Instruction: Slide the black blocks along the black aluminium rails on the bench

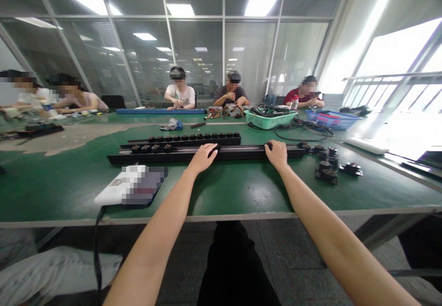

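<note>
Lower left of frame: white device (112,191) on the green table (241,191). Centre: long black rail (155,158) lies crosswise. Left hand (203,157) is palm down on it, fingers curled over its far edge, gripping. Right hand (277,154) grips likewise, fingers hooked over. Right of centre: loose black parts (326,168). Just behind: second rail (183,139), studded with knobs. Farther up: green basket (268,120), seated people.

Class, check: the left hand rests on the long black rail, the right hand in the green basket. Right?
No. The head view shows the right hand on the rail too; the basket stands farther back. The left hand does rest on the rail.
</note>
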### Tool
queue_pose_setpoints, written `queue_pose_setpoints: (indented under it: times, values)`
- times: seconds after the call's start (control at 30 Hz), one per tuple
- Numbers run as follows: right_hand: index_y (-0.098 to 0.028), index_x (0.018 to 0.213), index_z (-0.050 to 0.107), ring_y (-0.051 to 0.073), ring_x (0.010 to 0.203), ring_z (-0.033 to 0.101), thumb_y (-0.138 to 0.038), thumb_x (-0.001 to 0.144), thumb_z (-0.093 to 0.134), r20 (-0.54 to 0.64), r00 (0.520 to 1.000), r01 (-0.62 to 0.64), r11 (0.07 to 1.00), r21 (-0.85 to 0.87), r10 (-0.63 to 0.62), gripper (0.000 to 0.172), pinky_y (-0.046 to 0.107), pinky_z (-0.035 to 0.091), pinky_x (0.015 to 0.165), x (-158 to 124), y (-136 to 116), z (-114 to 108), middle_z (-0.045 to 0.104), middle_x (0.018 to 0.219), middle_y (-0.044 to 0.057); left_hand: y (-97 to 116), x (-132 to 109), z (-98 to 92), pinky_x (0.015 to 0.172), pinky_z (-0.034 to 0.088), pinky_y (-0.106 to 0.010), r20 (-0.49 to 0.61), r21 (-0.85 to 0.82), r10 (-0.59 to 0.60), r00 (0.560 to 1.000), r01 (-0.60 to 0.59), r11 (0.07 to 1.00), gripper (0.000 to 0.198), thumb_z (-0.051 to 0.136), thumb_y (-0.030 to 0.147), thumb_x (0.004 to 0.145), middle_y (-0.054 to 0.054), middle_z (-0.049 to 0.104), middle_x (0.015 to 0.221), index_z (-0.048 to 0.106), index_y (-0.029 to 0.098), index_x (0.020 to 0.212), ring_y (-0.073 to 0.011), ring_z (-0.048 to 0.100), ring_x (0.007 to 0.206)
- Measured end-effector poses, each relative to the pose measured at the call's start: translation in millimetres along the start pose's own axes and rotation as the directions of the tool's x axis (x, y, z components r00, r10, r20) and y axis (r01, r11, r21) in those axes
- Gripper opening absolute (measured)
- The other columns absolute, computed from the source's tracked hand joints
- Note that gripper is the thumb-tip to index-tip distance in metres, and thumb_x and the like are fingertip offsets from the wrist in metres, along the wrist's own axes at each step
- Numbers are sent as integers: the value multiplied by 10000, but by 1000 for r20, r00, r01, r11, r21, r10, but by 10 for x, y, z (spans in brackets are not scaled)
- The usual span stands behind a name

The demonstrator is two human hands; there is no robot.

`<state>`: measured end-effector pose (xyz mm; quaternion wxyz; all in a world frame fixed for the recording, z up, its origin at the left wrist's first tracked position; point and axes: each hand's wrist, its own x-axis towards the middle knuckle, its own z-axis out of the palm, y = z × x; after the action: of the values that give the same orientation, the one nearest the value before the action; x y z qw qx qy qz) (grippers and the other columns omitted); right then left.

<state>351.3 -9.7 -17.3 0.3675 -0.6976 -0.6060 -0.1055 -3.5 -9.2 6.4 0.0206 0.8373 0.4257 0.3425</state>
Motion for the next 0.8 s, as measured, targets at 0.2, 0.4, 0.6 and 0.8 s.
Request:
queue_pose_setpoints:
  times: [0.2,0.4,0.6,0.8]
  values:
    - [-112,1420,602,293,1190,605,-263,928,479,16,999,30,999,41,-31,529,495,283,1197,-14,-4,12,727,1273,161,1,2,2,1284,322,-529,5,3,2,1000,-2,1000,458,434,394,1056,-123,641,1469,637,201,1419,-264,558,1412]
    - [-128,1236,687,287,1135,623,-301,924,500,13,999,-48,996,70,47,402,508,299,1202,-9,-25,-15,740,1177,158,0,5,4,1278,337,-526,1,2,1,1000,-1,1000,448,442,395,1055,-111,645,1464,642,215,1413,-262,566,1404]
    - [-122,1204,704,269,1121,634,-281,931,503,19,998,-59,996,70,58,374,477,273,1233,-1,-23,-21,742,1182,157,14,8,-2,1284,328,-514,10,8,-2,1000,2,1000,478,428,390,1057,-144,634,1474,634,163,1423,-271,560,1410]
    - [-147,1183,706,273,1124,623,-298,929,501,12,998,-62,998,25,62,360,524,244,1237,-6,-23,-15,735,1161,146,10,-3,-2,1282,329,-527,3,4,-2,1000,2,1000,452,439,391,1057,-115,641,1469,636,209,1421,-263,561,1409]
